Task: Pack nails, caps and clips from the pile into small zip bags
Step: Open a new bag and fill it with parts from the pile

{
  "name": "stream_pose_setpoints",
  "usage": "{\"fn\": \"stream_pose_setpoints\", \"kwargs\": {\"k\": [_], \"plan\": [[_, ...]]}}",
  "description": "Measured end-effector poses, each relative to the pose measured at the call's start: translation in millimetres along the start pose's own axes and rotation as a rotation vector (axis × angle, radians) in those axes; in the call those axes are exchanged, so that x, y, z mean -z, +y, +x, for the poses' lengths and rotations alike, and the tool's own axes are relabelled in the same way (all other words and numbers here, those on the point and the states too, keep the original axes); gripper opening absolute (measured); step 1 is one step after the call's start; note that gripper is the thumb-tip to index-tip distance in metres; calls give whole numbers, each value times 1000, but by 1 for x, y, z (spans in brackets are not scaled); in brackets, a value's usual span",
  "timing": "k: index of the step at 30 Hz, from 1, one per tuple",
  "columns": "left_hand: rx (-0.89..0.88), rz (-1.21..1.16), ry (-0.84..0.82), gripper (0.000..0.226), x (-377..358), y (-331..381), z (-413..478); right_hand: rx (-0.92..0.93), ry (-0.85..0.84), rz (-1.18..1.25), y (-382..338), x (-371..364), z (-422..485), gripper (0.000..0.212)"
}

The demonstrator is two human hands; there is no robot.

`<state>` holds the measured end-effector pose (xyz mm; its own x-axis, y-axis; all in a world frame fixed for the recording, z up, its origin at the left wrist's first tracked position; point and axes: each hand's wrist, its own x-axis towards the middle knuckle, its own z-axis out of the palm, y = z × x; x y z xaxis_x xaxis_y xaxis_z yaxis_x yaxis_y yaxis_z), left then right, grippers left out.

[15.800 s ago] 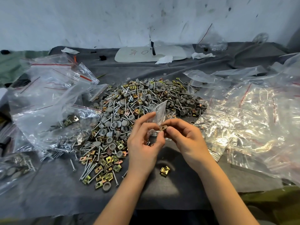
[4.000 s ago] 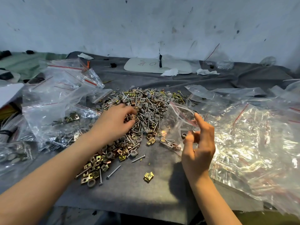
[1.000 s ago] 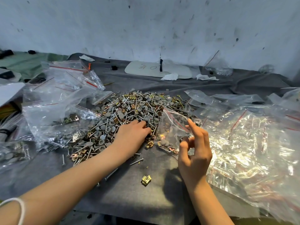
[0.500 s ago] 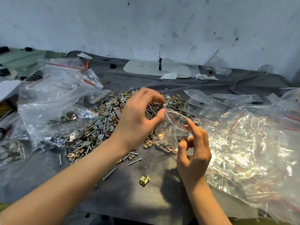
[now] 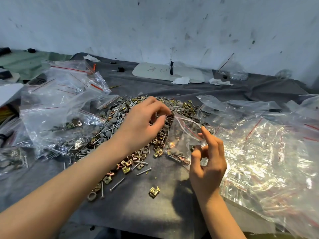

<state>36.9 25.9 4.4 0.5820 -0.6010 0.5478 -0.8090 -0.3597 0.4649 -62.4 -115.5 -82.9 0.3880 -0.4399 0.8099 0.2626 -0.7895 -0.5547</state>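
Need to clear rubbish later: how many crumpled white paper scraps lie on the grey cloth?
3: left scrap at the back, near the wall; middle scrap at the front edge of the white board; right scrap just right of it. The bags may hide more.

One left hand (image 5: 138,130), one right hand (image 5: 207,169), one held bag (image 5: 183,135)

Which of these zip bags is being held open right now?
The small bag pinched by the right hand, mouth gaping beside the pile; the other bags lie unheld on the cloth.
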Motion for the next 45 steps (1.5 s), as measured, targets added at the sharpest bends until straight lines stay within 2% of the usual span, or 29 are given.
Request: {"fn": "stream_pose_setpoints", "kwargs": {"k": [1,4,6,8,15,20,25,31,34,38,45], "plan": [[37,46,-60,13,0,-6,-3,0,2,1,0,0,0,41],[133,303,-500,10,-7,-23,-20,2,3,-1,-1,-1,1,40],[173,443,-657,16,-13,-31,-33,3,6,-4,-2,0,1,39],[163,492,-634,17,-18,-37,-39,3,4,-7,-3,0,2,39],[176,442,-532,6,-22,-43,-37,1,-1,-7,-2,0,2,39],[179,448,-419,10,-27,-44,-39,-1,0,-4,-3,-1,1,39],[185,432,-394,13,-32,-43,-36,9,-3,-8,-2,0,2,40],[225,142,-235,13,-24,-26,-18,28,-12,-4,-1,-2,1,40],[220,342,-309,7,-23,-24,-10,25,-6,-4,0,-1,1,40],[217,698,-473,16,-32,-30,-24,32,-12,-6,0,-2,0,39],[187,596,-478,9,-28,-18,-30,37,-30,-16,1,-2,-1,39]]}}
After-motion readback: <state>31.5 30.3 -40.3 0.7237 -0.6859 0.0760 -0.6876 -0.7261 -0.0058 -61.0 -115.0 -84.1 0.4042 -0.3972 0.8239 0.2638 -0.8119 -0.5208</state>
